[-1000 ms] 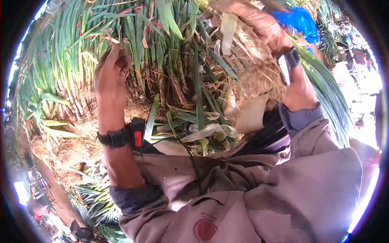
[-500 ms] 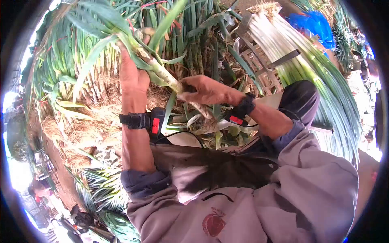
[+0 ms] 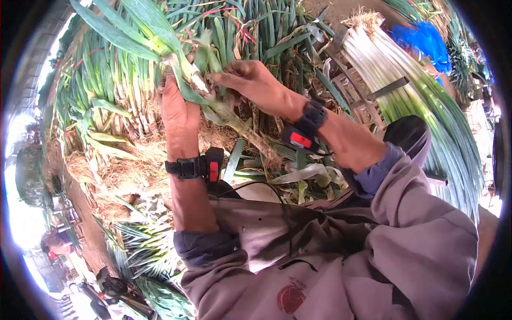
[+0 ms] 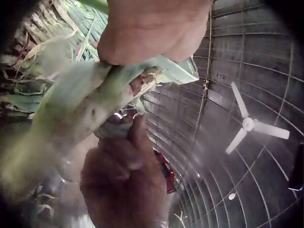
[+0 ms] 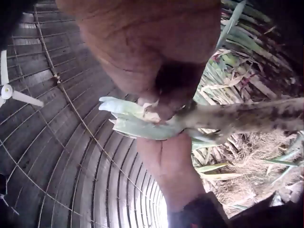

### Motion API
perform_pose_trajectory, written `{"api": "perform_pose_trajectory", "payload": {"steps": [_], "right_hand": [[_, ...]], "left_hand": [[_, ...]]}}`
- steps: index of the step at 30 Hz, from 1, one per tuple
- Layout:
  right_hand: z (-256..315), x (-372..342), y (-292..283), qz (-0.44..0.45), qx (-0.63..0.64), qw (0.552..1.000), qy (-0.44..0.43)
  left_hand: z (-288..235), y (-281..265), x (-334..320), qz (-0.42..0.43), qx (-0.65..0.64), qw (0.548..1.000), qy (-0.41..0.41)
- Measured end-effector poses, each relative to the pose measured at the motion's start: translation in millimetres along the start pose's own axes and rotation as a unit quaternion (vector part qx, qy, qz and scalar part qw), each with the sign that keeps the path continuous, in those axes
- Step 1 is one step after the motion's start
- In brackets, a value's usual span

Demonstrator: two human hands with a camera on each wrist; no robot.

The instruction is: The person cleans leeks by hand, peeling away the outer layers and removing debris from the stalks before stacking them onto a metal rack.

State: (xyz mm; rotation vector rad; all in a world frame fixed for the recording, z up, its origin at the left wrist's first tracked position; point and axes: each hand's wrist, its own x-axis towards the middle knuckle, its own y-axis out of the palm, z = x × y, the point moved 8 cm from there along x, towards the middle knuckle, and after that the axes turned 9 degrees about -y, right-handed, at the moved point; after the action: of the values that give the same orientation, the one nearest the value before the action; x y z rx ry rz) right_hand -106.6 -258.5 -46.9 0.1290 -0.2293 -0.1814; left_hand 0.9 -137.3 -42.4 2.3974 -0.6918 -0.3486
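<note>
A long leek (image 3: pixel 240 128) slants across the front of the body, its green leaves up at the left and its brownish root end down at the right. My left hand (image 3: pixel 180 106) grips it from below, near where the leaves fan out. Close by, my right hand (image 3: pixel 256 88) pinches an outer leaf (image 3: pixel 204 60) beside the stalk. In the right wrist view, the fingertips of the right hand (image 5: pixel 142 42) are at a torn, pale-edged part of the leaf, with the dirty stalk (image 5: pixel 251 116) running off to the right.
Rows of upright leeks (image 3: pixel 122 90) with dry roots stand at the left and back. Clean white leeks (image 3: pixel 378 58) lie in a strapped bundle on a crate (image 3: pixel 354 90) at the right, near blue plastic (image 3: pixel 424 45). Leaf scraps (image 3: pixel 314 173) litter the ground before the lap.
The right hand left a rooty mass at the upper right, gripped the leek's lower stalk, then slid up to its leaf. The left hand, raised without a leek earlier, now holds one.
</note>
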Motion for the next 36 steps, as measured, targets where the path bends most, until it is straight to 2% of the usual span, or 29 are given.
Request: {"api": "perform_pose_trajectory", "payload": {"steps": [1,2,3,4,5,7,9,10,11,12,13,14,15,16,17,18,20,21,22,23,24,25,26,27,29,31,33,35,36], "right_hand": [[-8.5,-9.3,2.2,0.009,0.068,0.997,0.036],[-0.3,-13.7,3.0,0.036,0.007,0.999,-0.04],[-2.2,-22.2,-1.2,0.038,0.013,0.999,-0.035],[0.7,-30.6,-2.3,0.061,-0.03,0.998,-0.016],[1.9,-39.4,-5.1,0.086,-0.075,0.993,0.003],[-21.1,-69.1,-13.9,0.15,-0.237,0.948,-0.148],[-100.6,-129.8,-26.3,0.239,-0.35,0.906,-0.015],[-153.1,-174.8,-44.7,0.307,-0.407,0.858,0.057],[-198.4,-213.6,-69.1,0.37,-0.458,0.799,0.126],[-215.4,-229.0,-87.3,0.369,-0.457,0.8,0.124],[-224.3,-243.1,-98.8,0.421,-0.508,0.731,0.175],[-234.0,-252.2,-111.3,0.469,-0.554,0.651,0.224],[-223.2,-226.6,-110.3,0.346,-0.422,0.823,0.159],[-174.9,-179.6,-104.7,0.201,-0.266,0.939,0.082],[-127.3,-133.3,-92.6,0.168,-0.369,0.911,0.074],[-92.9,-105.0,-79.0,0.14,-0.284,0.947,0.054],[-23.6,-48.8,-52.3,0.095,-0.101,0.99,0.011],[22.5,-37.4,-30.6,0.107,-0.111,0.984,0.089],[25.8,-19.0,-22.0,0.072,-0.103,0.991,0.04],[27.1,-3.5,-17.1,0.037,-0.093,0.995,-0.009],[20.0,5.3,-9.8,0.037,-0.091,0.995,-0.008],[32.0,14.5,-2.6,0.023,-0.13,0.985,-0.115],[44.0,15.5,3.9,0.009,-0.165,0.961,-0.221],[38.6,15.0,7.4,0.013,-0.163,0.962,-0.218],[42.4,8.5,6.2,-0.022,-0.213,0.942,-0.26],[41.1,4.4,9.0,-0.022,-0.232,0.936,-0.264],[43.1,-4.4,23.4,0.072,-0.307,0.902,-0.296],[29.5,-21.4,15.0,0.075,-0.353,0.884,-0.299],[17.4,-28.4,0.2,0.063,-0.381,0.883,-0.267]], "left_hand": [[-2.3,-7.6,1.7,-0.007,-0.001,1.0,0.002],[-5.6,-12.9,2.7,0.001,0.006,1.0,0.006],[-7.1,-17.4,1.9,0.01,0.016,1.0,0.008],[-5.4,-10.4,-1.4,0.078,-0.01,0.997,-0.003],[-3.8,-10.9,-3.9,0.03,-0.007,0.999,0.026],[4.6,-17.2,-1.2,-0.012,0.001,0.999,0.05],[3.4,-18.8,1.7,0.108,-0.028,0.994,-0.009],[-5.9,-13.3,-1.4,0.072,0.001,0.997,0.001],[-7.5,-11.5,-0.5,0.072,0.002,0.997,0.002],[-13.8,-11.0,0.6,0.072,0.011,0.997,0.03],[-20.5,-8.9,-0.6,0.071,0.02,0.996,0.057],[-22.4,-5.8,0.2,0.079,0.035,0.995,0.047],[-19.4,-3.4,-1.2,0.081,0.032,0.995,0.044],[-13.6,2.8,-4.6,0.099,0.002,0.995,0.03],[-11.4,10.4,-3.6,0.119,-0.026,0.992,0.019],[-4.9,-2.6,4.9,0.079,-0.025,0.996,0.04],[1.5,11.9,1.8,0.066,-0.044,0.996,0.035],[4.0,14.7,1.2,0.046,-0.065,0.996,0.034],[8.6,18.1,3.0,0.094,-0.056,0.994,0.018],[9.6,14.8,3.0,0.095,-0.055,0.994,0.015],[16.2,10.4,2.6,0.093,-0.036,0.995,-0.03],[20.1,7.0,0.4,0.087,-0.017,0.993,-0.073],[15.6,14.7,-4.5,0.149,-0.031,0.988,-0.033],[15.6,12.0,-5.3,0.143,-0.032,0.989,-0.032],[8.7,3.3,-1.9,0.073,0.021,0.997,0.009],[4.9,-1.8,-1.9,0.068,0.03,0.997,0.002],[-4.2,-3.9,-1.0,0.095,-0.025,0.995,0.017],[-19.0,-7.3,1.5,0.075,-0.042,0.996,0.016],[-26.3,-8.5,3.2,0.098,-0.053,0.994,0.014]]}}
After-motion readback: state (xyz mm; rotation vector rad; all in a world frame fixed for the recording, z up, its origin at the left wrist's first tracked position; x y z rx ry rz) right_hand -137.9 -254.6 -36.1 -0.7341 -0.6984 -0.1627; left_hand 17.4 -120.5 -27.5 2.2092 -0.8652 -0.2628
